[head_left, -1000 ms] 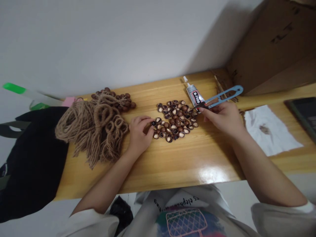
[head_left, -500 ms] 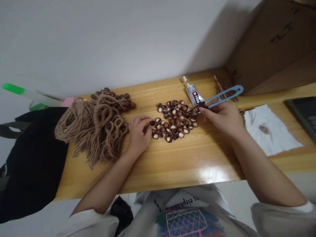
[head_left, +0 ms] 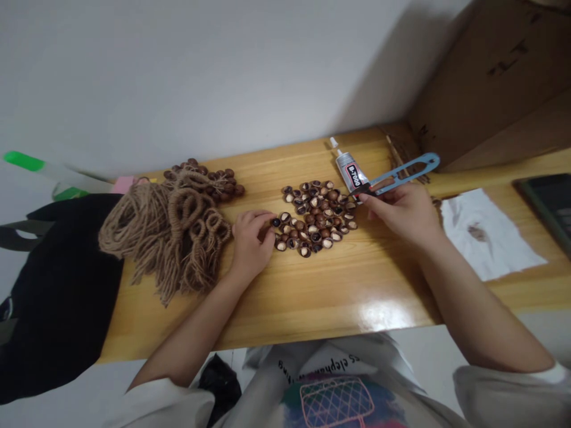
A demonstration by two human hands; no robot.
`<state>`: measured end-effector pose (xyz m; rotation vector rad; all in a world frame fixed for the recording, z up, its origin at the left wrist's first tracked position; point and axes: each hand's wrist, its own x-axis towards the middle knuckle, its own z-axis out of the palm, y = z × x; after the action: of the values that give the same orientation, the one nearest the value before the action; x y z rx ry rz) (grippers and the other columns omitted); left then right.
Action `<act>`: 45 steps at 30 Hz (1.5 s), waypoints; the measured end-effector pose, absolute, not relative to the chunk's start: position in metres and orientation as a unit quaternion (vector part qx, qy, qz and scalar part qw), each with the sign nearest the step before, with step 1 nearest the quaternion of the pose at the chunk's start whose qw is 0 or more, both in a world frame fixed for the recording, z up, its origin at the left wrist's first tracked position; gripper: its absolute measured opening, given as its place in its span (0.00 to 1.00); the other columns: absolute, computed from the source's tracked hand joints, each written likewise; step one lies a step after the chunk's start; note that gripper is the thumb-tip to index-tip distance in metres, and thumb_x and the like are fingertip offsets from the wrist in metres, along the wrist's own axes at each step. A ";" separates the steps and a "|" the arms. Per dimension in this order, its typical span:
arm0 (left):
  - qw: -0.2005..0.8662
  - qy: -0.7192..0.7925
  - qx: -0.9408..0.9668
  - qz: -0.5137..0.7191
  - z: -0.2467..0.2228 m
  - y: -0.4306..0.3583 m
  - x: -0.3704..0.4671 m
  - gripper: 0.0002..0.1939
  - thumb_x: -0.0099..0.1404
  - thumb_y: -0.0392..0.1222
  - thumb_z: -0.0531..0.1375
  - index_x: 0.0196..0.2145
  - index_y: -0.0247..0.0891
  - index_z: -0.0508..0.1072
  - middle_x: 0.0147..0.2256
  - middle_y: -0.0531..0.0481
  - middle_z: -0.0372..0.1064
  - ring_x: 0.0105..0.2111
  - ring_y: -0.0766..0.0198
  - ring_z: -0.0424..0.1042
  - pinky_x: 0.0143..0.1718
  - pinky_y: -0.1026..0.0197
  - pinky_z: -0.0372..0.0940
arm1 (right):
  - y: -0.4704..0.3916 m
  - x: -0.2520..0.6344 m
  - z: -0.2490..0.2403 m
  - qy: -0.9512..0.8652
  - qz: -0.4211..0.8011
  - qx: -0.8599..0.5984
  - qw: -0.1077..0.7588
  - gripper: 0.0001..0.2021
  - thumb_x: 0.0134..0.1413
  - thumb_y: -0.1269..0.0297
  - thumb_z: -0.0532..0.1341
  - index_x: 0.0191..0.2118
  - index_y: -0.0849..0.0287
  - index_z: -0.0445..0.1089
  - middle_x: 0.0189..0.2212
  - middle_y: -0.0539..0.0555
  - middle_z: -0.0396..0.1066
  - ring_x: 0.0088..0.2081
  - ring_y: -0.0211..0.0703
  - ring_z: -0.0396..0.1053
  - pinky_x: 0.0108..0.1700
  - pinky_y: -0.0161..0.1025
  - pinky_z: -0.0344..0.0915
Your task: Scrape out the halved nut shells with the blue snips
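My left hand (head_left: 252,239) rests at the left edge of a spread of cracked nut shells (head_left: 319,220), its thumb and fingers closed on one dark nut shell (head_left: 276,222). Some shells in the spread show a pale inside, others a dark one. My right hand (head_left: 408,214) grips blue thread snips (head_left: 413,169). Their dark blade end lies over the right side of the shells, beside a tube of B-7000 glue (head_left: 351,169) with a white nozzle.
Brown twine cords (head_left: 173,232) and whole nuts (head_left: 227,183) lie left, beside a black cloth bag (head_left: 71,285). On the right are a white tissue (head_left: 495,238), a dark phone-like device (head_left: 551,205) and a large cardboard box (head_left: 495,83). A wall (head_left: 223,71) stands behind.
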<state>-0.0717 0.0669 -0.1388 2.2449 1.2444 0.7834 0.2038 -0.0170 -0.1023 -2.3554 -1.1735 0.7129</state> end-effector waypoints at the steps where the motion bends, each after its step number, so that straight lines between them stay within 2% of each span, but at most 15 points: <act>1: 0.228 0.452 0.815 0.283 -0.139 0.067 -0.072 0.12 0.60 0.33 0.59 0.40 0.40 0.79 0.41 0.44 0.78 0.46 0.49 0.73 0.53 0.43 0.65 | -0.017 0.204 -0.102 -0.422 0.255 -0.845 0.206 0.19 0.63 0.51 0.60 0.50 0.62 0.70 0.46 0.55 0.72 0.45 0.42 0.72 0.48 0.45 0.73; 29: 0.229 0.446 0.818 0.282 -0.138 0.066 -0.071 0.12 0.60 0.33 0.61 0.40 0.41 0.80 0.42 0.45 0.79 0.47 0.49 0.74 0.53 0.42 0.65 | -0.017 0.203 -0.100 -0.427 0.252 -0.848 0.190 0.19 0.63 0.52 0.60 0.49 0.62 0.70 0.46 0.55 0.72 0.45 0.42 0.72 0.48 0.45 0.73; 42: 0.189 0.420 0.841 0.283 -0.141 0.067 -0.074 0.10 0.63 0.36 0.61 0.42 0.40 0.79 0.42 0.43 0.78 0.45 0.50 0.75 0.49 0.44 0.67 | -0.017 0.199 -0.094 -0.421 0.250 -0.855 0.170 0.18 0.63 0.51 0.60 0.48 0.63 0.70 0.44 0.54 0.72 0.44 0.41 0.72 0.46 0.44 0.73; 45: 0.170 0.376 0.867 0.281 -0.136 0.064 -0.073 0.12 0.65 0.40 0.60 0.45 0.39 0.78 0.45 0.41 0.77 0.47 0.49 0.74 0.51 0.43 0.65 | -0.018 0.198 -0.096 -0.432 0.251 -0.849 0.171 0.18 0.64 0.51 0.60 0.47 0.63 0.70 0.43 0.54 0.72 0.43 0.40 0.72 0.46 0.43 0.73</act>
<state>-0.0735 0.0637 -0.1363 2.4620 1.0682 0.7973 0.1984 -0.0179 -0.0956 -2.4123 -1.2259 0.7133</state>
